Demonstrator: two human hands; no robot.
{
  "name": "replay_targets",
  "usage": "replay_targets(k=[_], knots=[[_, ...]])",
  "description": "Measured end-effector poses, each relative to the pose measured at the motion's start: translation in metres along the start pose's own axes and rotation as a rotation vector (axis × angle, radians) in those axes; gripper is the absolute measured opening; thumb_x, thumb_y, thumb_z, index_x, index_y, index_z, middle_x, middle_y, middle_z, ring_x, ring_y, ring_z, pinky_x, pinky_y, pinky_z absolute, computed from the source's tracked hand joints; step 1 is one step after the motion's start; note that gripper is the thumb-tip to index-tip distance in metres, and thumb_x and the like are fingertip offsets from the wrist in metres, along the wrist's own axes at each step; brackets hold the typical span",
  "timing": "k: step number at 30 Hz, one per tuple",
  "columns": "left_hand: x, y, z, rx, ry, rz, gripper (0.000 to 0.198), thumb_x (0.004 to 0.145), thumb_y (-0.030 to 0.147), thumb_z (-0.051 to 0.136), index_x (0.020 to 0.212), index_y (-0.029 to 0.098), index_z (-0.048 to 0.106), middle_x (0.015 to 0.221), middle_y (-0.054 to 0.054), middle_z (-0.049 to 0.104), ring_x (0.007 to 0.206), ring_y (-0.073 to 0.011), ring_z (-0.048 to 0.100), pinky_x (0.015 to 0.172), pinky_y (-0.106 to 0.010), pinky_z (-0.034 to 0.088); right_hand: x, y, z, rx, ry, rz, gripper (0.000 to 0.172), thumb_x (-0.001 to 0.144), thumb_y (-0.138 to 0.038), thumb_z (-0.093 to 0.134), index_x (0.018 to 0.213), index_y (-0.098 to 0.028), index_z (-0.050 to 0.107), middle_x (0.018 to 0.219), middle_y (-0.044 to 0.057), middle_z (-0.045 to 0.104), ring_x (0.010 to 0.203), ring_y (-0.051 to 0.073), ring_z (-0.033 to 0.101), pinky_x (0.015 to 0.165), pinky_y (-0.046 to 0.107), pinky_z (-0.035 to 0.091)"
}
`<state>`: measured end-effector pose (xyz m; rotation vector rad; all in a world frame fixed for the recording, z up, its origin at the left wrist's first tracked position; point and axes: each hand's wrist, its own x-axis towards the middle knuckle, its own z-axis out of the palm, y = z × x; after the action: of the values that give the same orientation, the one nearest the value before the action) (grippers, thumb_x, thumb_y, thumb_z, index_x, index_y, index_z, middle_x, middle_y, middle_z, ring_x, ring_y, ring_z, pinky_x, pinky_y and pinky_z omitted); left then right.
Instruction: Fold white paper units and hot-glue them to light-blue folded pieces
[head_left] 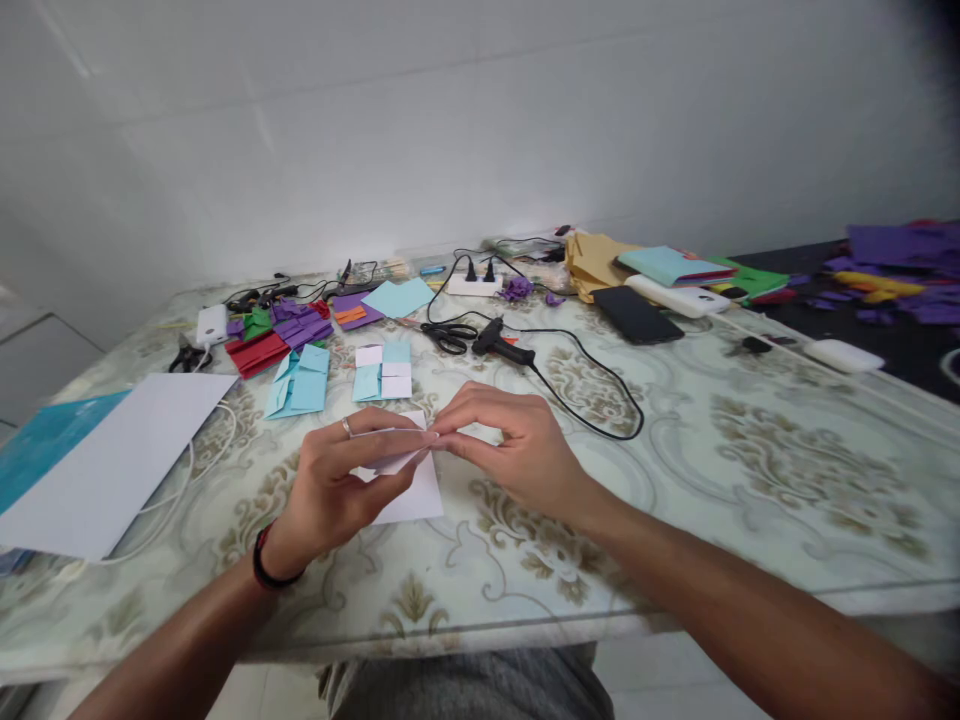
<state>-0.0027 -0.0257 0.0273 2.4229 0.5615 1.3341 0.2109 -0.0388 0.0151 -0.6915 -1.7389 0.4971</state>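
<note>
Near the front middle of the table, my left hand (349,468) is closed on a small folded piece of white paper (391,464). The fingertips of my right hand (504,438) pinch the right edge of that same paper, touching the left fingertips. Under the hands lies a flat white paper sheet (420,495), partly covered by my left hand. Just beyond are a folded blue-and-white paper piece (383,371) and a folded light blue paper piece (298,382). How the held paper is creased is mostly hidden by the fingers.
A black glue gun (502,343) with a looping cord and black-handled scissors (450,338) lie behind the hands. White sheets (124,460) rest at left, near folded red paper (256,354). A power strip (474,284) and a phone (637,315) stand farther back.
</note>
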Motion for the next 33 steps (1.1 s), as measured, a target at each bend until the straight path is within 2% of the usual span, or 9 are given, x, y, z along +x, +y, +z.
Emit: replay_targets(k=[9,17,21,25,29,33], knots=[[0.004,-0.002,-0.006,0.013,-0.108,-0.015,0.022,0.090,0.009,0.075,0.110,0.018,0.079,0.104,-0.008,0.076,0.093,-0.0151,0.073,0.084,-0.026,0.060,-0.001,0.002,0.000,-0.027,-0.033,-0.009,0.009,0.089,-0.010,0.077,0.084,-0.018,0.077,0.080,0.005,0.077,0.077,0.016,0.070,0.073,0.029,0.055],[0.004,0.002,-0.003,-0.008,-0.015,0.010,0.014,0.089,0.007,0.075,0.100,0.016,0.073,0.092,-0.005,0.076,0.089,-0.0147,0.072,0.080,-0.025,0.059,0.000,0.001,0.000,0.049,-0.035,0.012,0.005,0.089,-0.015,0.079,0.085,-0.019,0.079,0.081,0.004,0.077,0.077,0.016,0.070,0.073,0.031,0.055],[0.003,0.000,-0.004,-0.048,-0.026,-0.014,0.017,0.088,0.005,0.076,0.100,0.018,0.074,0.105,-0.008,0.077,0.097,-0.0161,0.073,0.087,-0.028,0.059,0.000,-0.001,-0.001,0.067,-0.031,0.015,0.004,0.088,-0.016,0.080,0.085,-0.019,0.079,0.082,0.005,0.078,0.078,0.017,0.071,0.074,0.031,0.056],[0.001,-0.004,-0.005,-0.074,-0.019,-0.024,0.020,0.088,0.006,0.077,0.102,0.020,0.077,0.108,-0.007,0.078,0.100,-0.0173,0.075,0.088,-0.029,0.060,-0.001,-0.002,-0.002,0.090,-0.040,0.041,0.005,0.088,-0.016,0.080,0.084,-0.019,0.079,0.081,0.005,0.078,0.078,0.017,0.070,0.075,0.032,0.055],[0.000,-0.007,-0.005,-0.135,0.010,-0.168,0.013,0.089,0.012,0.077,0.097,0.022,0.078,0.103,-0.005,0.081,0.100,-0.0186,0.075,0.087,-0.029,0.059,0.000,0.002,-0.005,0.182,-0.028,0.159,0.005,0.087,-0.021,0.081,0.083,-0.021,0.079,0.082,0.003,0.077,0.077,0.016,0.070,0.075,0.032,0.053],[0.001,-0.010,-0.005,-0.203,0.108,-0.347,0.001,0.088,0.021,0.080,0.089,0.021,0.079,0.085,-0.002,0.080,0.074,-0.0140,0.073,0.064,-0.022,0.057,0.003,0.004,-0.006,0.259,0.002,0.289,0.011,0.087,-0.027,0.081,0.079,-0.021,0.076,0.081,0.001,0.074,0.076,0.015,0.067,0.073,0.030,0.051]])
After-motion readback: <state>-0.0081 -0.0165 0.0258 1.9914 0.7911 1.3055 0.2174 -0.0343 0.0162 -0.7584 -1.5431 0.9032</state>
